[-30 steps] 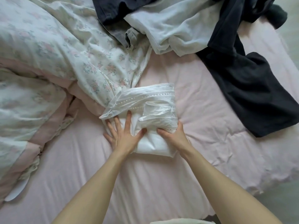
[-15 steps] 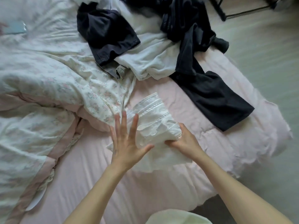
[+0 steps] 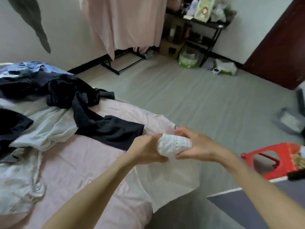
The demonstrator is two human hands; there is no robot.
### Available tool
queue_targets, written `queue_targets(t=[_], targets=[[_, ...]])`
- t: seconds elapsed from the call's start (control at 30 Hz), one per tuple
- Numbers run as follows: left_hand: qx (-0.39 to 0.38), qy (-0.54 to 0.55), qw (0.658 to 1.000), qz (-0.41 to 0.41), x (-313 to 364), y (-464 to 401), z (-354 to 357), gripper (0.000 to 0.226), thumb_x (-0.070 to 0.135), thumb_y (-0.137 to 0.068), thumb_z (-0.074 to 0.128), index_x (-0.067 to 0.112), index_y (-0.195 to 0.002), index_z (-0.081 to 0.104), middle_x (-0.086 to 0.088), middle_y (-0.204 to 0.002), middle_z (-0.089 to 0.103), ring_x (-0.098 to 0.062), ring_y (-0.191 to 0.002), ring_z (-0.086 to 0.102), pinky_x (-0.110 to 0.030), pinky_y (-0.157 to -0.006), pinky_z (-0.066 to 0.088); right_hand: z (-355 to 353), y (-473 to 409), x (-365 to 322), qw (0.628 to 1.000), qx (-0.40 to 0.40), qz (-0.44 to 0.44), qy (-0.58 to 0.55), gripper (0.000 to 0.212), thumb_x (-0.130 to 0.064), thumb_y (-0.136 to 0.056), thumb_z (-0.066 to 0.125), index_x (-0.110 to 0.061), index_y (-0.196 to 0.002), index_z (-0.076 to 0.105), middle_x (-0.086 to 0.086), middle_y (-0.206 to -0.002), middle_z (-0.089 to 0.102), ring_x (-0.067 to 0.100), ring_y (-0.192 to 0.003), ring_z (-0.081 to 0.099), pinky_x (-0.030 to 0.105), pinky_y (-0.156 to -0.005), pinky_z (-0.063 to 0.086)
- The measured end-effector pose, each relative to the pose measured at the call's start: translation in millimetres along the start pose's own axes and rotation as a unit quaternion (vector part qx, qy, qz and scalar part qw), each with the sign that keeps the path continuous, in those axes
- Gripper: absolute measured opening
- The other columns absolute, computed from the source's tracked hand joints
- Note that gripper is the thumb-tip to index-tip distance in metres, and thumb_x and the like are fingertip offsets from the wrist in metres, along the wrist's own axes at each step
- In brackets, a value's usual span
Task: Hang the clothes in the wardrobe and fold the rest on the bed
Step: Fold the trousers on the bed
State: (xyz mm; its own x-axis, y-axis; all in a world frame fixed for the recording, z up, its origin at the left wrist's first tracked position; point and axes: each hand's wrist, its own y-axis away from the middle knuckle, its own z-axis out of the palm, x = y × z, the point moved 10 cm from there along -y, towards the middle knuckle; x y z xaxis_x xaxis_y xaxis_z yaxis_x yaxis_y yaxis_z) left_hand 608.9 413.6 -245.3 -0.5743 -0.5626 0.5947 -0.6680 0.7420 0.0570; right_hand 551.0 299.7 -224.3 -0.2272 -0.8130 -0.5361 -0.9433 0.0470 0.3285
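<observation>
A folded white garment (image 3: 175, 146) with a stitched trim is lifted off the pink bed (image 3: 79, 162), its loose lower part hanging below the bundle. My left hand (image 3: 146, 149) grips its left side and my right hand (image 3: 194, 146) grips its right side. On the bed to the left lies a pile of dark clothes (image 3: 69, 95) tangled with a pale white garment (image 3: 47, 129). Another dark piece (image 3: 112, 133) lies flat just left of my hands.
A rack draped with pink cloth (image 3: 125, 23) stands by the far wall. A black shelf unit (image 3: 198, 30) with clutter is beside it, and a dark red door (image 3: 283, 47) at right. A red stool (image 3: 277, 159) stands near my right arm. Floral bedding (image 3: 18, 185) is at left.
Both hands lifted the folded white garment off the bed and carried it right, past the bed's edge. My view swung up and right, so the floor and rack appeared.
</observation>
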Motion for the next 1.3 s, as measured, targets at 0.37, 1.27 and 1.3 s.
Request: queue_targets(t=[0.37,1.27,1.3], targets=[[-0.156,0.345,0.923,0.073,235,-80,47,0.038,0.022,-0.047,0.084,0.015,-0.081,0.07,0.001,-0.075,0.073,-0.014,-0.069,0.069,-0.025,-0.06,0.053,-118,225,183,0.842,0.225,0.171,-0.459,0.031,-0.076,-0.071,0.041,-0.058,-0.083,0.064,-0.033,-0.096,0.063,-0.019,-0.084,0.058,0.018,-0.09,0.038],[-0.333,0.452,0.748,0.354,716,89,168,0.053,0.052,-0.058,0.074,0.027,-0.104,0.062,0.015,-0.091,0.068,-0.01,-0.087,0.065,-0.033,-0.08,0.053,-119,768,140,0.299,0.831,0.346,-0.318,0.027,-0.031,-0.089,0.061,-0.013,-0.11,0.056,0.004,-0.111,0.062,0.021,-0.104,0.059,0.036,-0.097,0.045],[-0.335,0.466,0.736,0.361,738,103,160,0.054,0.052,-0.058,0.074,0.027,-0.105,0.062,0.015,-0.092,0.067,-0.011,-0.088,0.065,-0.033,-0.081,0.053,-131,787,126,0.303,0.844,0.321,-0.305,0.034,-0.03,-0.089,0.062,-0.011,-0.117,0.056,0.006,-0.115,0.063,0.023,-0.106,0.059,0.038,-0.099,0.044]])
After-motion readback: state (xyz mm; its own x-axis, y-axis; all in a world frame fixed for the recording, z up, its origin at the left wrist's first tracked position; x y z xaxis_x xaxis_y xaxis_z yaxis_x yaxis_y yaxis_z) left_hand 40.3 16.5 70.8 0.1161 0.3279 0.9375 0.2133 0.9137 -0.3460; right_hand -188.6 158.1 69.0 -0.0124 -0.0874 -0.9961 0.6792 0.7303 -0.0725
